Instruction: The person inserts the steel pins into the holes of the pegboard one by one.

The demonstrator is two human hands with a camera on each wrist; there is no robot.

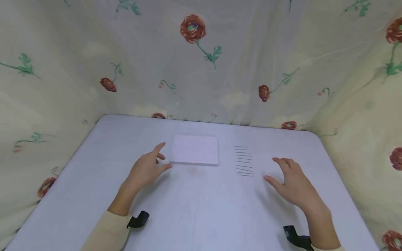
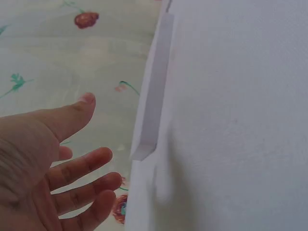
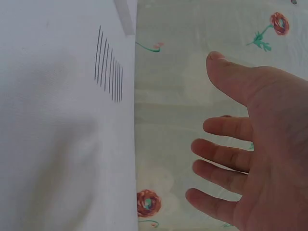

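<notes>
A flat white block with rows of small holes (image 1: 195, 150) lies on the white table toward its far side. To its right, several thin dark rods, like needles or pins (image 1: 244, 161), are laid out in a column of near-parallel lines; they also show in the right wrist view (image 3: 109, 67). My left hand (image 1: 147, 169) hovers by the block's left edge, thumb and fingers spread, holding nothing. Its thumb overlaps the block's near left corner in the head view. My right hand (image 1: 294, 184) is held over the table right of the rods, fingers relaxed and apart, with nothing in it.
The white table (image 1: 194, 216) has rounded far corners. Flower-patterned cloth (image 1: 238, 62) hangs behind it and along both sides. Each wrist wears a black camera mount, the left one (image 1: 139, 219) and the right one (image 1: 296, 237) both low over the table.
</notes>
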